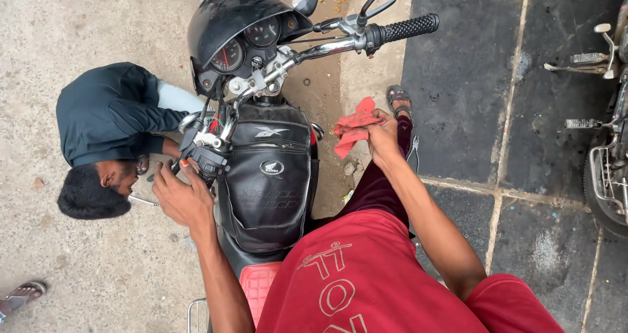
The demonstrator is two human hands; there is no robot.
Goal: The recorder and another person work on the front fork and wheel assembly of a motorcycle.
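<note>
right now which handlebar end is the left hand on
The left hand grips the near handlebar end with its switch cluster; the black ribbed rubber grip stands bare.

Bare concrete ground (78,254) left, dark stone paving slabs (471,65) right, daylight.

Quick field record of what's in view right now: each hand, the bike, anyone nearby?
left hand: on the left handlebar switch, fingers around it
right hand: gripping a red rag, clear of the bike
motorcycle: black tank cover, bars turned
right grip: free
co-worker: crouched low at the bike's left side
pliers: on the ground by the foot
</note>
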